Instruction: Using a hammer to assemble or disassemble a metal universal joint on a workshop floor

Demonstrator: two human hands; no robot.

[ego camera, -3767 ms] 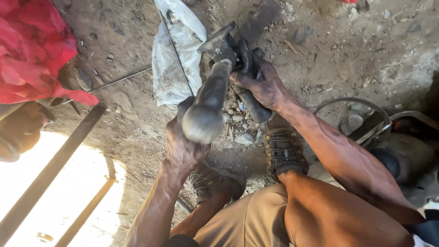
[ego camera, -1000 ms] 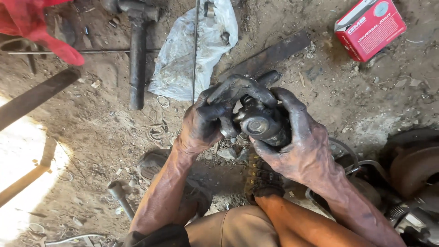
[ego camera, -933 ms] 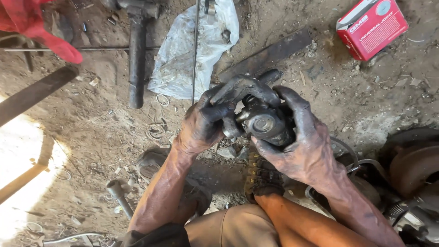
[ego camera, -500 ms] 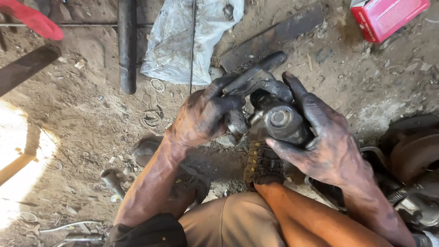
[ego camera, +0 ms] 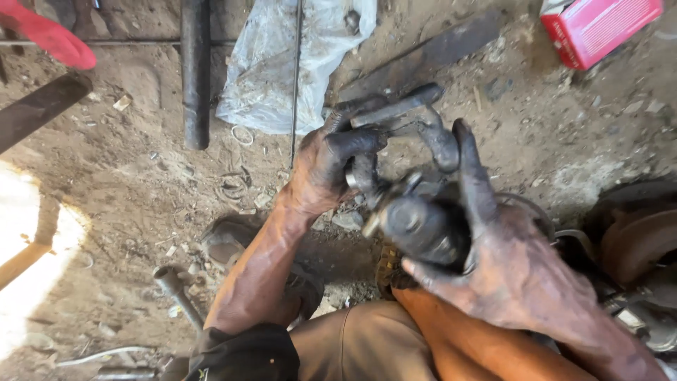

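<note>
Both grease-blackened hands, the left hand point(ego camera: 331, 166) at ten o'clock and the right hand point(ego camera: 518, 271) at four, clasp the dark greasy metal joint point(ego camera: 416, 219), which may slip from slick fingers.

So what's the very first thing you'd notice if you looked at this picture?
Two grease-blackened hands in the middle: the left hand and the right hand both clasp a dark, greasy metal part. Next, the bright red box lying on the dirt at top right, and a crumpled plastic bag at top centre beside a dark metal pipe.
</note>
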